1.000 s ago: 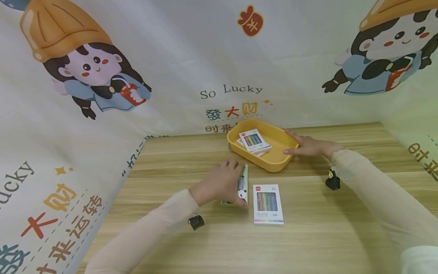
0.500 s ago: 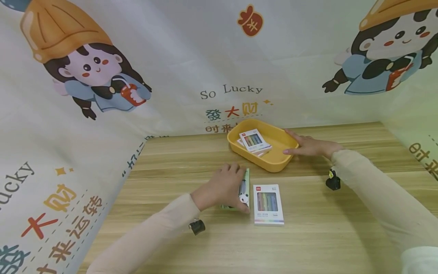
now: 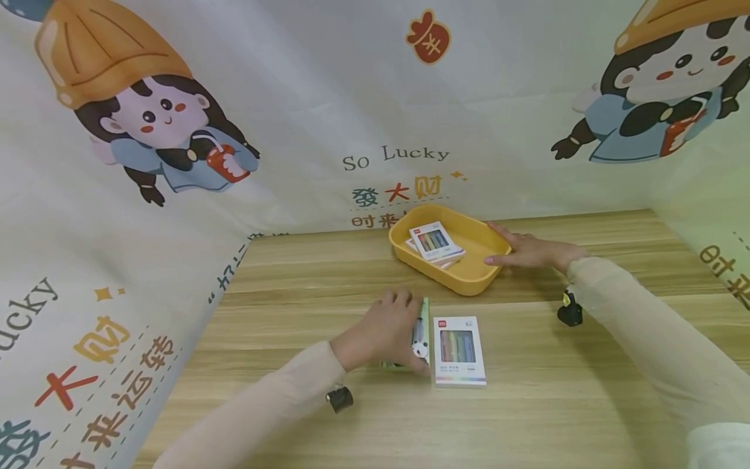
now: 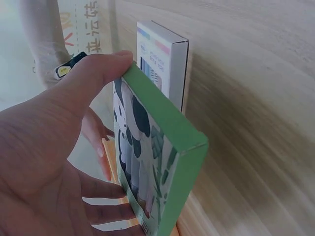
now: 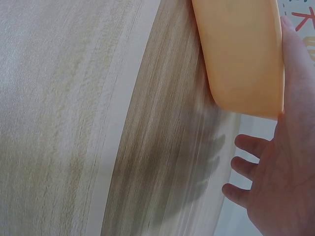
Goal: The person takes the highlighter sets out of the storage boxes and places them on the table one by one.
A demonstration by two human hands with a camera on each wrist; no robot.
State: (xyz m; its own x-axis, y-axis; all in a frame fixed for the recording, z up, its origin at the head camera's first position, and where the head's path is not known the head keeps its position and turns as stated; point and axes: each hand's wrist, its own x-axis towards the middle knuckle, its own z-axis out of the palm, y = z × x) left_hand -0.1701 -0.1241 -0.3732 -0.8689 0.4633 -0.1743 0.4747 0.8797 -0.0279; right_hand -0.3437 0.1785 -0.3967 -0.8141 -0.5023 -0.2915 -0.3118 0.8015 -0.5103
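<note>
My left hand [image 3: 381,332] grips a green panda-print box [image 3: 420,339] with coloured sticks behind its window. In the left wrist view the thumb presses one edge of that box [image 4: 152,140] and the fingers hold the opposite edge; it stands tilted towards the palm. Just to its right a white box of coloured sticks [image 3: 459,376] lies flat on the table. At the back, my right hand [image 3: 534,251] pinches the right end of a yellow tray [image 3: 463,281], thumb over the rim. The other fingers [image 5: 241,194] hang apart from the tray in the right wrist view.
Inside the tray's left part lie white boxes [image 3: 435,240], one overlapping another. The wood-look table [image 3: 328,417] meets a printed cloth backdrop [image 3: 305,130] behind the tray and at both sides. Small black wrist devices [image 3: 569,309] hang below the sleeves.
My left hand has moved towards the front and slightly right with the green panda-print box, beside the white one. The right hand and the yellow tray have stayed put.
</note>
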